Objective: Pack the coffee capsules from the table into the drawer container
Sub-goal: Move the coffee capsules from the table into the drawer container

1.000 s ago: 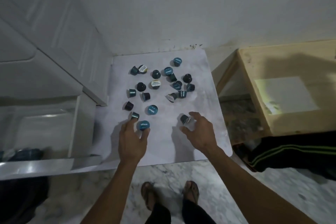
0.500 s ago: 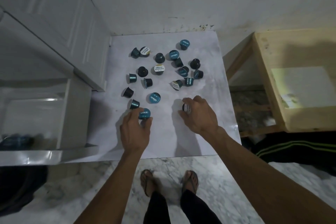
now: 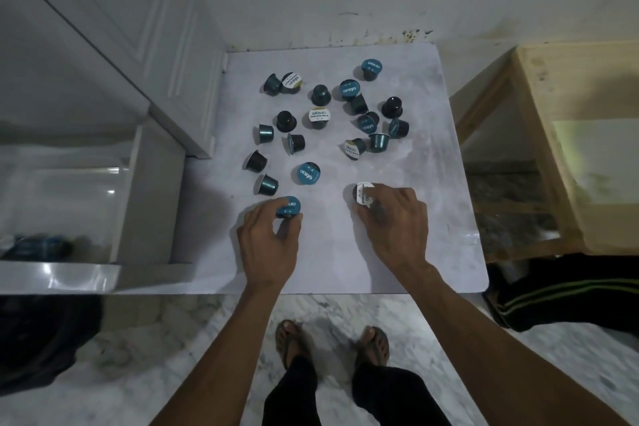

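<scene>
Two hands low over the near part of the white desk (image 3: 432, 252), centre of the frame. Left hand (image 3: 268, 242) pinching a blue-lidded capsule (image 3: 288, 207) between thumb and curled fingers; lid tilted up toward the camera, body hidden behind the fingers, axis roughly upright. Right hand (image 3: 397, 225) curled round a white-lidded capsule (image 3: 363, 195), lying on its side; long axis about left-right in the frame, dark body toward the left, white lid toward the fingers.

Remaining loose capsules (image 3: 325, 121) scattered over the upper middle of the desk, mixed every way: some upright with printed lid up, some upside down on the lid with dark base up, several tipped on their sides with lids facing left or lower left. Nearest the left hand, one teal capsule (image 3: 267, 184) on its side, lid to the left.

At the left edge of the frame, open translucent drawer container (image 3: 86, 270), a few dark-blue capsules blurred in its lower left corner.
</scene>
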